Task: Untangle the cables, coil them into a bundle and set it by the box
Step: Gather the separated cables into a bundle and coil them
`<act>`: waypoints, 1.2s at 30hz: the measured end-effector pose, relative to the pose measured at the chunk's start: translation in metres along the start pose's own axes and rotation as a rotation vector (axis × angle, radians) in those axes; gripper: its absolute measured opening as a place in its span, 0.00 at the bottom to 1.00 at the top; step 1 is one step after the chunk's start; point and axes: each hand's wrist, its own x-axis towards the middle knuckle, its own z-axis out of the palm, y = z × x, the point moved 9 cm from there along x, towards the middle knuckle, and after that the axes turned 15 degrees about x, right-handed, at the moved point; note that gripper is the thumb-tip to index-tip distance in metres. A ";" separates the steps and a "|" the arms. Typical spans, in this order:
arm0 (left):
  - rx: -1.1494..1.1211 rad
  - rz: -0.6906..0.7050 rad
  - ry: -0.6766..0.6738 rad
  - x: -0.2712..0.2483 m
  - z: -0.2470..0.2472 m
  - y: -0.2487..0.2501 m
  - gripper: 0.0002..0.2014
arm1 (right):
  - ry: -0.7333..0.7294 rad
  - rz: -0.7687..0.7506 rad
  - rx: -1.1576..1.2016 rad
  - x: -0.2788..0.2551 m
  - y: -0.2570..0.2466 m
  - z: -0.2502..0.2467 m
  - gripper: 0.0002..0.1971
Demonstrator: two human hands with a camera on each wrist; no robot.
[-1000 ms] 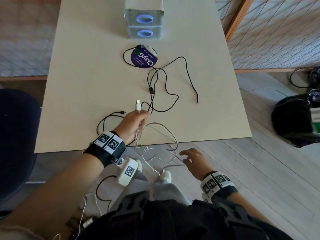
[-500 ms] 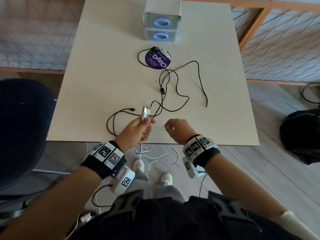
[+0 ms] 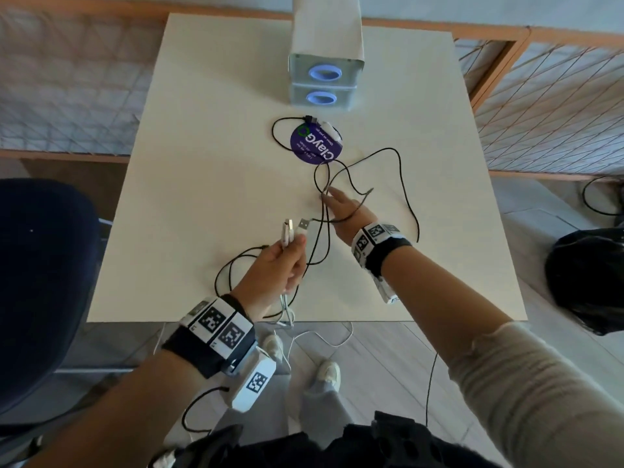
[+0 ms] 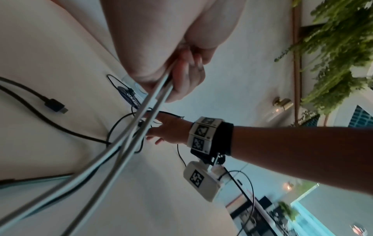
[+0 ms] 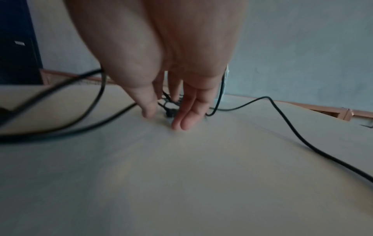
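From the head view, your left hand (image 3: 287,261) gripped the white cable ends (image 3: 293,231) upright over the near worktop (image 3: 202,197), while your right hand (image 3: 344,211) reached with fingers straight onto the black cable (image 3: 408,211) knot mid-worktop. Nothing was coiled yet; the black loops sprawled well short of the box (image 3: 326,74), one end lying on a purple disc (image 3: 315,145). I judge untangling had barely begun, with coiling and placing still left. The white cable's slack dropped off the near edge, its length unclear.

In the left wrist view, your fingers (image 4: 181,76) were clenched round the white strands, and a loose black plug (image 4: 54,106) lay nearby.

In the right wrist view, your released fingers (image 5: 185,116) touched the worktop beside the blurred knot; whether they pinched anything, I cannot tell.
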 end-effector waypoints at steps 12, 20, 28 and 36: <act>0.386 -0.235 -0.280 0.035 0.046 -0.078 0.17 | 0.367 0.266 0.406 -0.057 0.046 0.011 0.24; 0.406 -0.071 0.058 0.065 0.020 -0.049 0.16 | -0.167 0.187 0.041 -0.143 0.011 0.032 0.15; 0.242 -0.203 -0.029 0.049 0.037 -0.045 0.14 | -0.468 0.037 0.095 -0.232 -0.038 -0.014 0.14; 0.507 0.074 -0.126 -0.007 0.076 -0.004 0.18 | -0.190 -0.081 0.222 -0.220 -0.036 -0.070 0.16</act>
